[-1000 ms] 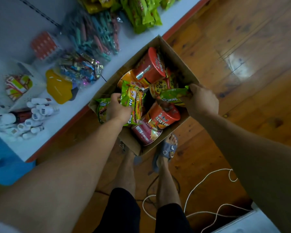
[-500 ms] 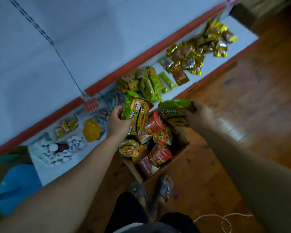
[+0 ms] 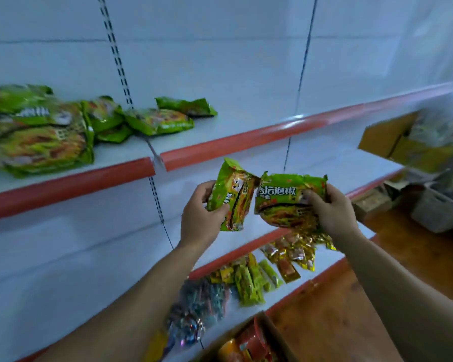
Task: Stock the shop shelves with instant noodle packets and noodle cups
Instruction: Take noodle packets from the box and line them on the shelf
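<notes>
My left hand (image 3: pixel 198 220) grips a green instant noodle packet (image 3: pixel 232 194) upright in front of the shelving. My right hand (image 3: pixel 330 212) grips a second green noodle packet (image 3: pixel 289 202), held flat beside the first; the two packets almost touch. Both are raised below the upper shelf (image 3: pixel 220 145) with its red front edge. On that shelf, at the left, lie several green noodle packets (image 3: pixel 45 134) in a loose pile. A cardboard box (image 3: pixel 249 340) holding red noodle cups shows at the bottom edge.
The lowest shelf (image 3: pixel 324 270) carries yellow and green snack sachets (image 3: pixel 249 280) and shiny wrapped sweets (image 3: pixel 199 307). At the right a cardboard box (image 3: pixel 392 142) sits on the middle shelf, and a grey basket (image 3: pixel 439 212) stands on the wooden floor (image 3: pixel 338 309).
Both hands lifted the two green packets out of the box and up to shelf height. My view swung up from the box and floor to the shelves.
</notes>
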